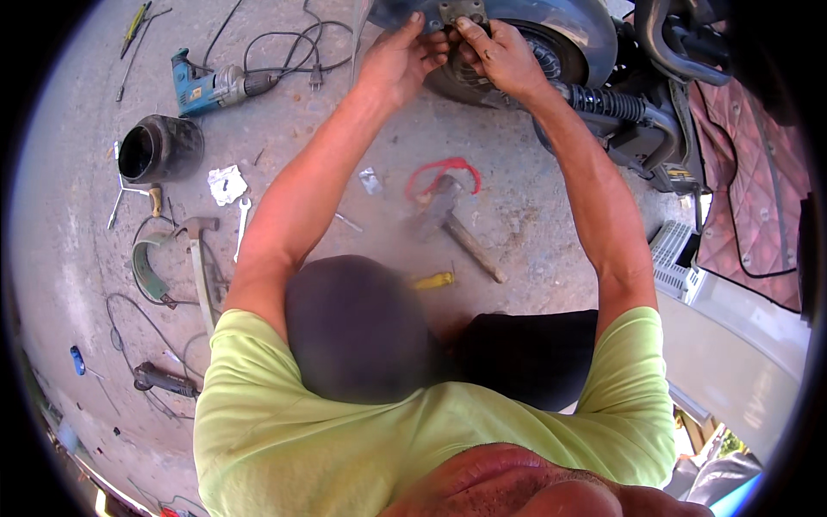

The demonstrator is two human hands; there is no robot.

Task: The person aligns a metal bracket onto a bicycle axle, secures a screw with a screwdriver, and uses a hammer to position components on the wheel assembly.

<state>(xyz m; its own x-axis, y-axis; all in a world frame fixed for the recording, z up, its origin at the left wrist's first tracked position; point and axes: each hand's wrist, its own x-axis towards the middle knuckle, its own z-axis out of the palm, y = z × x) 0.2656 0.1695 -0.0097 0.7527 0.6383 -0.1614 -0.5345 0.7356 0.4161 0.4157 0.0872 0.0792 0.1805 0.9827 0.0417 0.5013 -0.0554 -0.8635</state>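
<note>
At the top of the head view, my left hand [405, 60] is beside a dark grey curved fender [586, 39], thumb raised and fingers apart and half curled near a small metal bracket [450, 12] with holes. My right hand [500, 56] grips that bracket, thumb on its face and fingers curled behind. Part of a wheel [538, 52] shows behind the hands. Below lie a hammer [469, 241], a red loop [474, 177] and a yellow-handled tool [433, 280]; whatever is behind my fingers is hidden.
A corded drill [207, 86], black cylinder [177, 146], wrench [243, 224], claw hammer [205, 267] and angle grinder [164, 379] lie on the concrete floor [95, 258] at left. The vehicle's shock absorber [603, 102], pink quilted mat [745, 198] and pale panel [732, 345] occupy the right.
</note>
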